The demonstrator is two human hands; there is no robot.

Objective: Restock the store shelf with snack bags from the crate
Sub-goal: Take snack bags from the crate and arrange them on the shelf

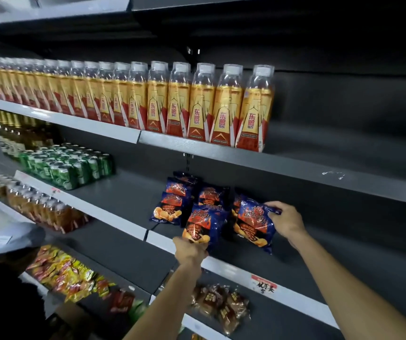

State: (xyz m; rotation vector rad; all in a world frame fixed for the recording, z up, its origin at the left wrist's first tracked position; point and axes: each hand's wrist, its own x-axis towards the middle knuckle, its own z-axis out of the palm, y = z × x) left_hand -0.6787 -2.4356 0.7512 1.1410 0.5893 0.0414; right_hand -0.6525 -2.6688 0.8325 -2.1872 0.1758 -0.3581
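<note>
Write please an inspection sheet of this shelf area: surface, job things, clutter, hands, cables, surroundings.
Surface: dark middle shelf, mostly bare at right.
Job's things: blue snack bags standing in rows; crate not seen.
Clutter: nothing seen.
Hands: left hand grips a bag by its bottom; right hand grips another bag by its top corner.
Cables: nothing seen.
Surroundings: gold bottles above, green cans at left, brown packets below.

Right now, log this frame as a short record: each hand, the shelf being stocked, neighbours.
left hand: grips bottom of a blue chip bag
right hand: holds top edge of another blue bag
stocked shelf: more blue bags stand behind, at left
shelf above: yellow-red bottles
same shelf, far left: green cans
crate: not visible
</note>
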